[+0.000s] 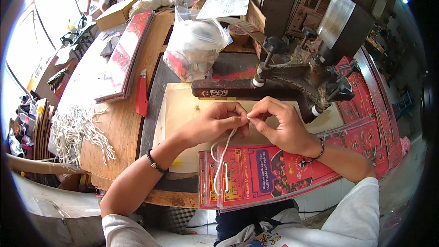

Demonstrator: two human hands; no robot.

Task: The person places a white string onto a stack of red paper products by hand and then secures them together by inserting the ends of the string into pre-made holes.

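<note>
My left hand [222, 120] and my right hand [282, 127] meet above the bench, fingertips pinched together on a white string [223, 159]. The string's end shows between the two pinches. From there it hangs in a loop to the punched holes at the left edge of a red printed card [292, 174], which looks plastic-covered. This card lies on a stack of similar red cards at the bench's front edge, under my right wrist. Whether the string is knotted at my fingertips is too small to tell.
A black metal press [302, 82] stands just beyond my hands. Left of them lie a red box cutter [142, 95], a bundle of white strings [75, 130] and a stack of glossy red sheets [125, 59]. A clear plastic bag [194, 45] sits behind. More red cards [366, 96] spread rightward.
</note>
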